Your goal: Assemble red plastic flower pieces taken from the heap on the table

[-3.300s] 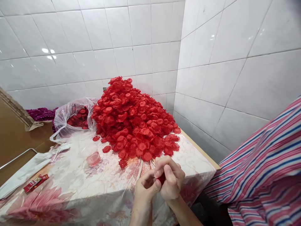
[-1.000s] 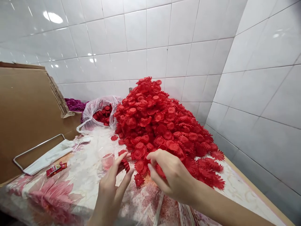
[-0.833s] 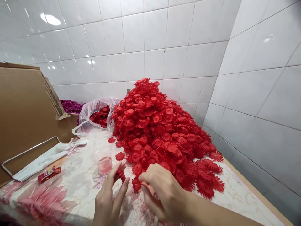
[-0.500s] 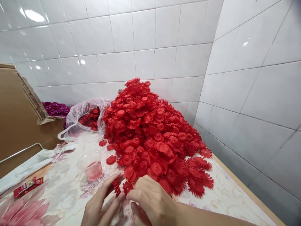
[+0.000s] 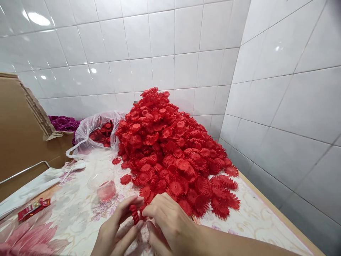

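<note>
Low at the front of the table, my left hand [image 5: 115,227] is curled with thumb and fingers round a small red fringed flower piece [image 5: 134,214]. My right hand [image 5: 170,223] meets it from the right, pinching another red piece [image 5: 142,210] that mostly hides behind its fingers. The two pieces are very close together; whether they touch I cannot tell. Just beyond the hands rises a big heap of red fringed flower discs [image 5: 170,145]. A clear plastic cup [image 5: 106,190] with something pinkish in it lies left of the heap.
A clear plastic bag [image 5: 85,133] with dark red pieces lies behind on the left, near a purple pile [image 5: 64,123]. A cardboard box [image 5: 21,117] stands at far left. A red wrapper [image 5: 33,209] rests on the flowered tablecloth [image 5: 71,199]. Tiled walls close off the back and right.
The right hand's red piece has come nearer to the one in my left hand and is now more hidden by the fingers. The view has shifted slightly; the heap looks the same.
</note>
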Motion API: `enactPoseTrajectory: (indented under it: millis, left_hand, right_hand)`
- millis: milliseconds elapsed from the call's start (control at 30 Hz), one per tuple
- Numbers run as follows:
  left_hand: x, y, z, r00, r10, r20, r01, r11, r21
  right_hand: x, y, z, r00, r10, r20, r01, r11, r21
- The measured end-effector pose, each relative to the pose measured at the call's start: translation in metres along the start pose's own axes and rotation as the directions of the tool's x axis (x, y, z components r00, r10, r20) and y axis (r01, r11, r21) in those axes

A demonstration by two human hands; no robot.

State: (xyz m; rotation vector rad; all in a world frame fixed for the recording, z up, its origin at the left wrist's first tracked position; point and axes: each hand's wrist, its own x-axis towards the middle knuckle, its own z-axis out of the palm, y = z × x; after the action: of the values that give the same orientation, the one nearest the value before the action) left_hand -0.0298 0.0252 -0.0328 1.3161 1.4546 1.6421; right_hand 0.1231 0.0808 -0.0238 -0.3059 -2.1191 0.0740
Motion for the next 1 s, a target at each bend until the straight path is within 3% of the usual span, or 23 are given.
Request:
enactPoseTrajectory:
  millis: [167, 233, 333, 400, 533, 600, 667, 867, 1000]
  left_hand:
    - [0.006, -0.005, -0.006, 0.989, 0.136, -0.061, -0.138, 0.99, -0.021]
    - [0.01, -0.007, -0.013, 0.971, 0.237, 0.018, -0.238, 0.968, 0.079]
    - [0.015, -0.014, -0.023, 0.898, 0.373, 0.233, -0.426, 0.87, 0.248]
    - [0.015, -0.019, -0.027, 0.864, 0.404, 0.3, -0.483, 0.834, 0.267]
    - [0.012, -0.025, -0.025, 0.839, 0.457, 0.297, -0.533, 0.801, 0.272]
    - [0.012, -0.023, -0.022, 0.797, 0.521, 0.306, -0.6, 0.745, 0.292]
    - [0.013, -0.019, -0.02, 0.765, 0.566, 0.307, -0.643, 0.693, 0.325]
    - [0.013, -0.009, -0.019, 0.767, 0.535, 0.355, -0.642, 0.624, 0.446]
    - [0.013, -0.01, -0.019, 0.79, 0.519, 0.325, -0.612, 0.639, 0.466]
  right_hand:
    - [-0.003, 0.002, 0.001, 0.983, 0.172, 0.06, -0.175, 0.983, 0.057]
    - [-0.004, 0.004, 0.001, 0.963, 0.251, 0.101, -0.263, 0.957, 0.125]
    - [-0.003, 0.004, -0.001, 0.916, 0.349, 0.196, -0.388, 0.894, 0.225]
    - [0.0, 0.002, -0.005, 0.865, 0.411, 0.288, -0.491, 0.814, 0.311]
    - [0.007, -0.004, -0.01, 0.752, 0.447, 0.484, -0.658, 0.554, 0.511]
    - [0.008, -0.004, -0.009, 0.723, 0.427, 0.544, -0.691, 0.453, 0.563]
    - [0.008, -0.003, -0.005, 0.725, 0.419, 0.546, -0.688, 0.404, 0.603]
    - [0.007, 0.006, -0.003, 0.732, 0.539, 0.417, -0.681, 0.56, 0.471]
    - [0.007, 0.007, -0.007, 0.718, 0.555, 0.42, -0.694, 0.522, 0.497]
